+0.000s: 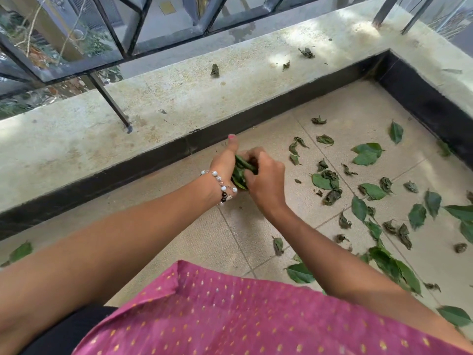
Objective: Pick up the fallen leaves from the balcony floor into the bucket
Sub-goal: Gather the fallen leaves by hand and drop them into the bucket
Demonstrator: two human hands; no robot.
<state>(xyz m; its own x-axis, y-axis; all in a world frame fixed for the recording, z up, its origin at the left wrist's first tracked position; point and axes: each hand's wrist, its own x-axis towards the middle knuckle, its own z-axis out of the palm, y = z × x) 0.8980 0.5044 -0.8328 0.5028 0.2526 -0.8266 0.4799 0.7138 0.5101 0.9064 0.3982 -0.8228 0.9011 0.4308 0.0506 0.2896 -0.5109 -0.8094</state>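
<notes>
Our left hand (225,162) and right hand (266,175) both curl their fingers around one bunch (240,172) of leaves above the floor (230,239); more leaves (368,155) lie nearby.

Two hands (245,172), roughly forty leaves (367,154)

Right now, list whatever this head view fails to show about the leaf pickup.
- Bucket: nowhere in the head view, so its place is unknown.
- Leaf bunch: mostly covered by the left hand and right hand; count unclear.
- Leaves at the right edge: cut off by the frame.
- Floor near the body: hidden by the pink garment.
</notes>
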